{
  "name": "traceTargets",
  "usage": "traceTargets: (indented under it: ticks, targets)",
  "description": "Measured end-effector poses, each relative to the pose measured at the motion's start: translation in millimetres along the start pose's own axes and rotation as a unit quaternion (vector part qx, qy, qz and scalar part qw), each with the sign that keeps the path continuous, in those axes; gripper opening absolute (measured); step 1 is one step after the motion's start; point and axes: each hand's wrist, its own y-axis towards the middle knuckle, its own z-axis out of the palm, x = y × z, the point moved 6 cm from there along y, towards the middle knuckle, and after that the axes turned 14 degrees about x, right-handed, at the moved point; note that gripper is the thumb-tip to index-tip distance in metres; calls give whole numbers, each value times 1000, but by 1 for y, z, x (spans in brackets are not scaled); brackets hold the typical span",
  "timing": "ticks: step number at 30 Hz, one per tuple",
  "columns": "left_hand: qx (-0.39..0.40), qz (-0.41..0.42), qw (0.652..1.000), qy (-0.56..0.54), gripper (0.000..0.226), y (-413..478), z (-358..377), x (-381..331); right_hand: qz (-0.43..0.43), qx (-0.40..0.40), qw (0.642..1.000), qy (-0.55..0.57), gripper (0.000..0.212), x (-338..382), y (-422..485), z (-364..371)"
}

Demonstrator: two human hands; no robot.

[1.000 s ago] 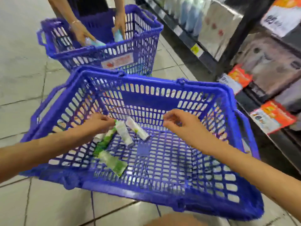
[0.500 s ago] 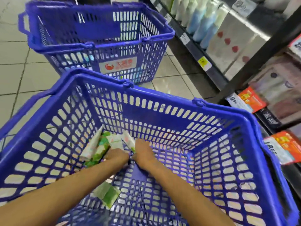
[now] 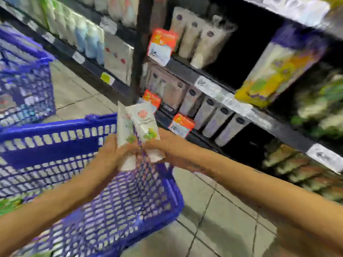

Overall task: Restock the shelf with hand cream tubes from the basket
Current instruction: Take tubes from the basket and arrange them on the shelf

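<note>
Both hands have come up out of the basket since the earlier frames, and the view has swung from its floor toward the shelf on its right. Two bare forearms cross over the basket (image 3: 55, 138), a blue plastic mesh one, and meet above its far right corner. At the basket's left edge, low inside, lies a green smear (image 3: 9, 203) too blurred to name.

Above that far right corner the left hand (image 3: 111, 154) has its fingers curled round one of the hand cream tubes (image 3: 124, 130), a white tube with a green print, held upright. The right hand (image 3: 167, 145) is just beside it, closed round a second white tube (image 3: 146, 125) with a red mark near the top. The two tubes touch or overlap in this view – which one cannot be told – and their lower ends stick out below the fingers.

Right of the basket runs a pale tiled floor (image 3: 213, 210). Beyond the basket's left half stands a second blue basket (image 3: 24, 80), heavily blurred.

Past the basket's right side rises the dark shelf (image 3: 185, 73), with orange tags (image 3: 163, 43) on its edges, rows of grey tubes (image 3: 213, 119) leaning on a lower level, and a yellow and purple box (image 3: 278, 71) further right – all smeared.
</note>
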Motion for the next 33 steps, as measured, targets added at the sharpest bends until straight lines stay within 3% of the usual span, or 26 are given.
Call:
traceTargets:
  ticks: [2, 5, 8, 12, 14, 18, 22, 26, 29, 33]
  targets:
    - [124, 37, 989, -75, 47, 26, 69, -21, -28, -71, 997, -20, 34, 12, -65, -44]
    - [253, 53, 964, -64, 43, 49, 171, -31, -62, -176, 982, -11, 28, 9, -161, -98]
    - [319, 45, 946, -43, 22, 62, 263, -17, -102, -259, 960, 31, 26, -13, -247, -130]
    - [424, -17, 901, -88, 28, 54, 374, 26, -136, -344, 923, 102, 23, -72, -341, -154]
    - [458, -40, 884, -83, 35, 48, 414, 52, -147, -377, 904, 138, 32, -106, -377, -159]
    - [474, -90, 875, -37, 41, 38, 464, 106, -168, -416, 866, 223, 52, -181, -426, -153]
    - [459, -133, 876, 63, 35, 39, 487, 162, -141, -487, 805, 308, 41, -267, -471, -158]
    - [407, -155, 894, 108, 39, 45, 523, 200, -103, -634, 726, 243, 28, -329, -534, -186]
    - [374, -145, 910, 105, 34, 52, 552, 216, -74, -736, 651, 168, 37, -348, -577, -219]
    - [332, -159, 927, 68, 43, 59, 569, 228, 18, -769, 637, 50, 35, -356, -587, -265]
